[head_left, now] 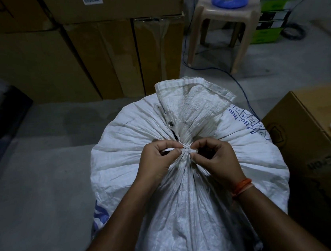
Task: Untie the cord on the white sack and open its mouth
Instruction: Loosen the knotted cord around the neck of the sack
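Observation:
A full white woven sack (pixel 123 138) with blue print stands on the floor in front of me. Its neck is bunched and tied by a thin white cord (pixel 185 148), and the folded mouth flap sticks up behind the knot. My left hand (pixel 158 159) pinches a flat white cord end on the left of the knot. On the right side, my right hand (pixel 217 161) pinches the cord at the knot with finger and thumb. An orange band sits on the right wrist.
Stacked cardboard boxes (pixel 82 53) stand behind the sack on the left. A beige plastic stool (pixel 222 16) with a blue object on it stands at the back right, with a blue cable (pixel 240 88) trailing on the floor. Another cardboard box (pixel 303 138) sits close on the right.

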### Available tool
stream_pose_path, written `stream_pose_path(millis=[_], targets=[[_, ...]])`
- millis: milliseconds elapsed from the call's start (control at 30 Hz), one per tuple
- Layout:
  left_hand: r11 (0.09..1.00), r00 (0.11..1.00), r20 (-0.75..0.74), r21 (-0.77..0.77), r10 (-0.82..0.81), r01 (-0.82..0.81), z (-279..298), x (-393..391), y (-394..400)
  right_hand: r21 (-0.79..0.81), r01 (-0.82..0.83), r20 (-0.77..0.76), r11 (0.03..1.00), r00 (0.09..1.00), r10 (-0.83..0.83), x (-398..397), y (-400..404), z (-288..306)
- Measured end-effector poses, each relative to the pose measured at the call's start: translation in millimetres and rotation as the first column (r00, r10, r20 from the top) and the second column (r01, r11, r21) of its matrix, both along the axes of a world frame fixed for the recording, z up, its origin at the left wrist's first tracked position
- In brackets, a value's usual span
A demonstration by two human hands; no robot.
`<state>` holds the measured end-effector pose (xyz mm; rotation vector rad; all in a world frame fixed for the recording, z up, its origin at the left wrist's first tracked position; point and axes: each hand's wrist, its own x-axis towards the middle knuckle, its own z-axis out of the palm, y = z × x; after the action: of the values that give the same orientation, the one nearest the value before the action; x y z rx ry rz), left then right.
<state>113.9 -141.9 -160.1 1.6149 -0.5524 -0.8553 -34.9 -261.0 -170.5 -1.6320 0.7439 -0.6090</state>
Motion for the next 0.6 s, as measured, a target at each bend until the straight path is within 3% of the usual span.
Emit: stream_pose_path(millis=[600], targets=[[0.999, 0.998, -0.05, -0.006, 0.04, -0.04, -4.2, -1.6, -2.0, 0.097, 0.042, 0.043, 0.994, 0.998, -0.046, 4.5, 6.4, 7.7]])
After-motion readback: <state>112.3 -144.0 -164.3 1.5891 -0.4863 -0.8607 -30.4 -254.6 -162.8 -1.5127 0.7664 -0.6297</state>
